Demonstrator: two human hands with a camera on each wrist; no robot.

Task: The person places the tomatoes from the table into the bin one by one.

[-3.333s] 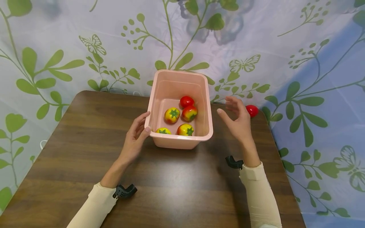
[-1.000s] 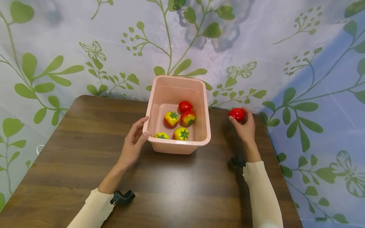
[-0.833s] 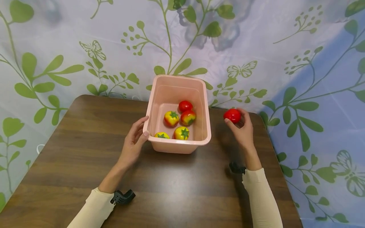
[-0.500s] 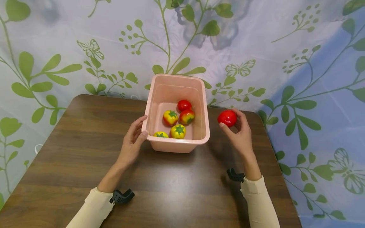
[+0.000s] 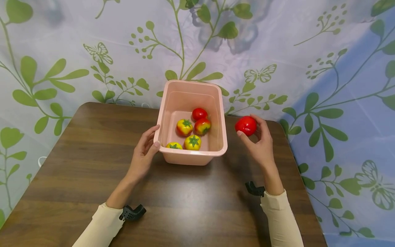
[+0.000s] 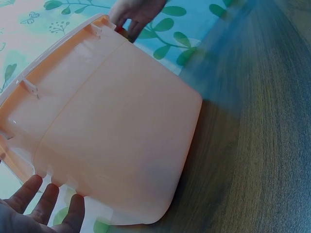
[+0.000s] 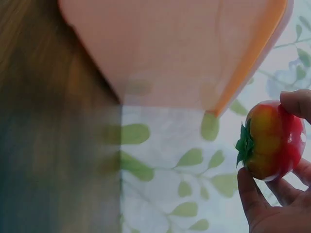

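A pink plastic bin [image 5: 188,157] stands near the back of the table. My left hand [image 5: 145,149] holds its near left corner, thumb at the rim; the left wrist view shows the fingertips [image 6: 75,206] against the outer wall. Several glossy red-and-yellow toy tomatoes [image 5: 192,142] lie inside, some with the green star-shaped leaves showing. Right of the bin and apart from it, my right hand [image 5: 260,142] pinches a tomato [image 5: 246,125] between thumb and fingers. In the right wrist view this tomato [image 7: 272,141] shows a yellow side with green leaves, turned toward the bin.
The brown wooden table [image 5: 185,206] has rounded back corners. Behind it and at the right hangs a leaf-and-butterfly-patterned cloth [image 5: 123,61]. Black camera mounts [image 5: 133,212] sit on both wrists.
My right hand has taken hold of the tomato at the table's back right and brought it left toward the bin. In the last half second it has hardly moved. My left hand stays on the bin.
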